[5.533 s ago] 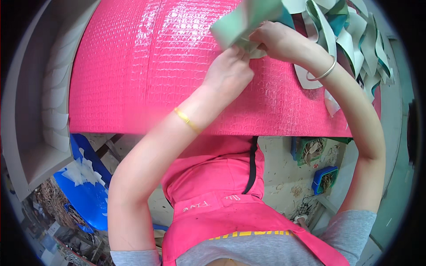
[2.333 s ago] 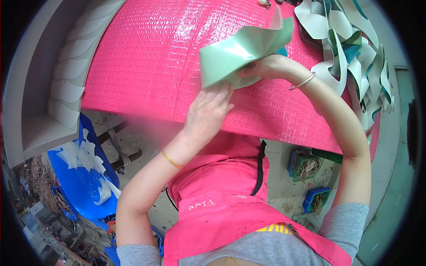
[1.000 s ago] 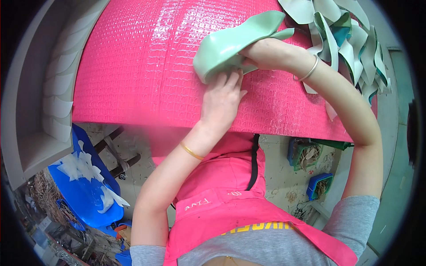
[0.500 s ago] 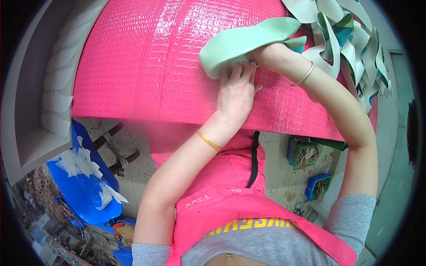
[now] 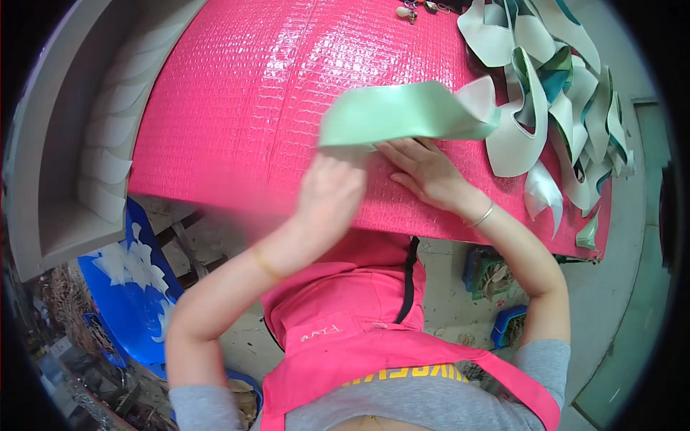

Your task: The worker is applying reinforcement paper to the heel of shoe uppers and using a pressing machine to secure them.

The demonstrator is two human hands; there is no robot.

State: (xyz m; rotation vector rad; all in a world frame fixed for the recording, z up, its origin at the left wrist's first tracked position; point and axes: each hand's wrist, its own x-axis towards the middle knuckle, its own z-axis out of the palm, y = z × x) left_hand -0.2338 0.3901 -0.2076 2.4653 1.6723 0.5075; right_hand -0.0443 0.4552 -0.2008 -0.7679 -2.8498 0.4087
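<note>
A curved mint-green shoe upper (image 5: 402, 111) stands over the pink tabletop (image 5: 237, 108), its glossy green face toward me and one pale inner end showing at the right. My left hand (image 5: 332, 190), smeared by motion, is closed at its lower left edge. At the middle of the lower edge my right hand (image 5: 428, 172) grips it, with the fingertips partly hidden there. Beside it, on the right of the table, more uppers (image 5: 514, 136) with white insides and green outer sides lie in an overlapping heap.
A grey bin (image 5: 54, 187) with a row of white curved pieces (image 5: 108, 169) borders the table's left side. Below it is a blue chair (image 5: 133, 327) bearing white scraps. Small baskets (image 5: 509, 327) sit under the right side. Keys (image 5: 410, 13) lie at the far edge.
The upper has turned and come nearer me. My left hand has shifted left and down; my right hand has left the piece's inside for its lower edge.
</note>
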